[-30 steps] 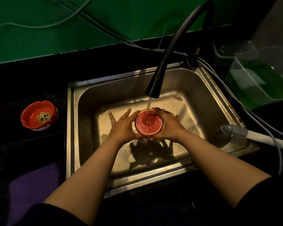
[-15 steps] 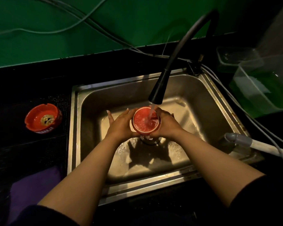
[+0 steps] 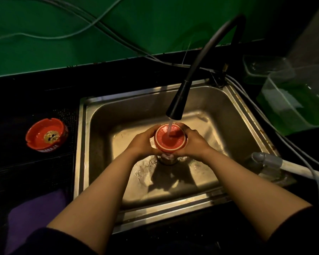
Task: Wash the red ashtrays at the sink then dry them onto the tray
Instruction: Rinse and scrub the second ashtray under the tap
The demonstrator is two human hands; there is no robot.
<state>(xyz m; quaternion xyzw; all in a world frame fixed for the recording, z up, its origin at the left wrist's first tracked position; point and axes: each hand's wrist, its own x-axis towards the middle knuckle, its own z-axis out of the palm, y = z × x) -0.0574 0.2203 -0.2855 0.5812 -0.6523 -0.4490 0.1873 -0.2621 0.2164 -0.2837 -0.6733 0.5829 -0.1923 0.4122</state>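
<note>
A red ashtray point(image 3: 170, 139) is held upside down over the steel sink point(image 3: 234, 115), its ridged underside facing up. Water from the black faucet point(image 3: 177, 105) streams onto that underside. My left hand point(image 3: 143, 143) grips its left side and my right hand point(image 3: 193, 142) grips its right side, fingers of both curled round the rim. A second red ashtray point(image 3: 47, 134) with a printed centre sits upright on the black tray point(image 3: 17, 144) left of the sink.
A purple cloth point(image 3: 35, 216) lies at the lower left on the counter. Clear plastic containers point(image 3: 298, 96) stand at the right. A grey and white hose point(image 3: 276, 162) lies over the sink's right rim. Cables run along the green wall.
My left fingers, spread out one second ago, have curled round the ashtray. The ashtray has shifted slightly under the stream, and water now hits nearer its middle.
</note>
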